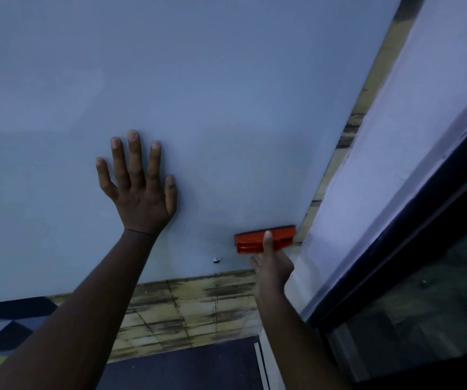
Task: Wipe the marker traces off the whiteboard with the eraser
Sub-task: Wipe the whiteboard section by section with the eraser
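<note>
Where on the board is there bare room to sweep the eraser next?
Free: the wide stretch of whiteboard above the left hand and the orange eraser. Crowded: the lower right corner, where the right hand holds the eraser near the small metal fastener.

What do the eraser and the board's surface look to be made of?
Eraser: likely moulded plastic, since it has an even orange body with ridged grooves; a dark strip along its upper edge may be felt, though it is too blurred to be sure. Board: a smooth, pale, faintly glossy sheet, possibly coated or laminate, showing soft patches of sheen and no texture.
</note>
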`<state>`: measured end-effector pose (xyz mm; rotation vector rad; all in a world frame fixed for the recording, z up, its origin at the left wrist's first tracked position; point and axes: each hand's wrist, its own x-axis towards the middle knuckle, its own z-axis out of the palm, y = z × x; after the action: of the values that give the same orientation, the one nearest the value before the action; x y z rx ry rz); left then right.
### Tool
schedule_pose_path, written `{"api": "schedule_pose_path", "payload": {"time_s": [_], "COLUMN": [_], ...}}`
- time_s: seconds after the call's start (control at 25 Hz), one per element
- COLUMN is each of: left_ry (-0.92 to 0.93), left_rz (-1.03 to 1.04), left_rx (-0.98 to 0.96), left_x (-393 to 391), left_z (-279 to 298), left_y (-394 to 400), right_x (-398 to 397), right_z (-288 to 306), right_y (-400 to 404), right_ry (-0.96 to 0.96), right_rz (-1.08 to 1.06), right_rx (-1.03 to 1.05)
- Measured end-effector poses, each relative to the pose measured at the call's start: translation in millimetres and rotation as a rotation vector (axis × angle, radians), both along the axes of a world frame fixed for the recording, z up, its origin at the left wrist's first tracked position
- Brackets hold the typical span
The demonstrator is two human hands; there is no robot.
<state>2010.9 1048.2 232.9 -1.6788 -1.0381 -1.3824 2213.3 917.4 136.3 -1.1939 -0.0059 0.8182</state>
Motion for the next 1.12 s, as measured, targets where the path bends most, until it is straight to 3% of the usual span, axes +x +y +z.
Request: {"api": "schedule_pose_path", "payload": {"time_s": [0.44, 0.68, 0.84, 1.04, 1.12], "left_ry": [0.009, 0.037, 0.039, 0.037, 0.035], "left_rz": [-0.013, -0.011, -0.009, 0.005, 0.004], "left_rx": [-0.008, 0.001, 0.004, 0.029, 0.030], "left_x": [-1, -2, -1, -2, -2], "left_z": [-5, -12, -17, -21, -22], "left_y": [0, 0, 2, 2, 2], "right_x": [-28, -7, 14, 0, -19], "right_z": [-120, -111, -55, 66, 89], "right_y": [1, -13, -2, 19, 28], "right_ry": [0.403, 0.373, 0.065, -0.605, -0.889], "right_rz": [0.169, 0.140, -0.073, -0.383, -0.371], "right_rx": [-0.084, -0.050, -0.049, 0.215, 0.213]}}
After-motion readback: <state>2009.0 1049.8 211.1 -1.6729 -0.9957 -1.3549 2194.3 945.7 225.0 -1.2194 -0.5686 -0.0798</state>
